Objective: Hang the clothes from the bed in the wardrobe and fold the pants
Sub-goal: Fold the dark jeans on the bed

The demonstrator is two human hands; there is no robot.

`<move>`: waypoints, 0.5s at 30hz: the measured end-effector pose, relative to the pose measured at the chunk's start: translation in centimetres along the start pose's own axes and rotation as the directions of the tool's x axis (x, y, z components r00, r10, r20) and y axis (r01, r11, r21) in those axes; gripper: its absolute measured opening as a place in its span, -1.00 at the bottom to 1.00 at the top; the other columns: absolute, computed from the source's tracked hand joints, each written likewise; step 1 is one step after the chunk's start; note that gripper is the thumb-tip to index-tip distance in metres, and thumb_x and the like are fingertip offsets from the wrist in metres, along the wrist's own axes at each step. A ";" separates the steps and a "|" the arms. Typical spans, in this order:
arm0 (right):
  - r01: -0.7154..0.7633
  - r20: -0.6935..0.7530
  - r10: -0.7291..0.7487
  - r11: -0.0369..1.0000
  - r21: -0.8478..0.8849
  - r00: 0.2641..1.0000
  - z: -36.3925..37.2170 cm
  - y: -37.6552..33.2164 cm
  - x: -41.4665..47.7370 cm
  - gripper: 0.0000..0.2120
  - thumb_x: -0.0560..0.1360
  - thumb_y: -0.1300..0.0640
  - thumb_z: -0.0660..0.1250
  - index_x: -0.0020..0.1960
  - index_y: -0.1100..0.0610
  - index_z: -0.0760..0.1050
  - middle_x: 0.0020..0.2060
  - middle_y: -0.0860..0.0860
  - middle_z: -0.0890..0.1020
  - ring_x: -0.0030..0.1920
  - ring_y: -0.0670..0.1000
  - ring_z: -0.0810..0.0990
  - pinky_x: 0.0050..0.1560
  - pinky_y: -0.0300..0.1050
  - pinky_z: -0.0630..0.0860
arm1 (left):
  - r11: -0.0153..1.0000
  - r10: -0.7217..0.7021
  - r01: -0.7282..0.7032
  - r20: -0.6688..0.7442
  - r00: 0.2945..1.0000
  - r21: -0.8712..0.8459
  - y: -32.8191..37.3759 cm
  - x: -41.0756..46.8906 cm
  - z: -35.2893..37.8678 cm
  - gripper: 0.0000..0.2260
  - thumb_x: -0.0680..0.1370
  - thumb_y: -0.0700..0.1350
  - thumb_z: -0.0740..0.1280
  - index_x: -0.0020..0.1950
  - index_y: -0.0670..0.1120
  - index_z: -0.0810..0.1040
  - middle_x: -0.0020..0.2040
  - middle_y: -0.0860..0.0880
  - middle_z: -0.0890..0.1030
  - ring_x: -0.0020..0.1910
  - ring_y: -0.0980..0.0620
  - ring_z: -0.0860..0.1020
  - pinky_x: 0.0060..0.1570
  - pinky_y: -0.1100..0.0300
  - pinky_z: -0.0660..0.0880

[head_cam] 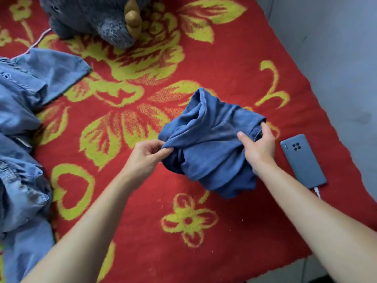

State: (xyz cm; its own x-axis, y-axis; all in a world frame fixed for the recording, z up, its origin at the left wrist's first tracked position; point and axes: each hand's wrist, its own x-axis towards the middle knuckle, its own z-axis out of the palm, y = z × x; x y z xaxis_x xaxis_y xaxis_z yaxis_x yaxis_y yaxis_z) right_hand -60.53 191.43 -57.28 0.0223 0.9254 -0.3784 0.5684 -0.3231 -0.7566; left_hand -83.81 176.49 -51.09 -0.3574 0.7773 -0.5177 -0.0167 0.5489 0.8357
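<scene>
Gripping both sides of the bunched blue pants (208,144) mid-bed on the red floral blanket (204,58): left hand (145,155) pinches a fold at the left edge, right hand (259,146) clamps the waistband end, its fingertips buried in cloth. Legs vs seat unreadable in the wad. Phone (303,160) with white cable (317,192) lies just right; denim pile (24,119) runs off frame left, grey plush toy (98,15) cropped at top.
</scene>
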 end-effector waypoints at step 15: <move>0.096 0.146 -0.038 0.903 -0.418 0.989 1.4 1.1 1.0 -0.44 0.39 -0.29 0.40 0.09 0.10 0.32 0.03 0.11 0.56 0.10 0.23 0.54 -0.09 0.03 0.40 | 0.850 -0.446 0.128 -0.569 0.691 -0.511 -3.5 3.4 0.5 -0.83 0.47 -0.12 0.41 -0.27 -0.11 0.48 -0.21 -0.10 0.46 -0.20 -0.01 0.42 -0.19 0.06 0.37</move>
State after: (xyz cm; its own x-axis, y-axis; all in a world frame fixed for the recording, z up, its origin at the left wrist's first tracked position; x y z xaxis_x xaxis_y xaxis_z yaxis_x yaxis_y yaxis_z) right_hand -61.00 191.75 -59.26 -0.1197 0.8980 -0.4234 0.8594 -0.1198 -0.4971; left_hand -84.49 177.36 -55.80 -0.7708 0.1170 -0.6263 -0.5374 0.4086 0.7377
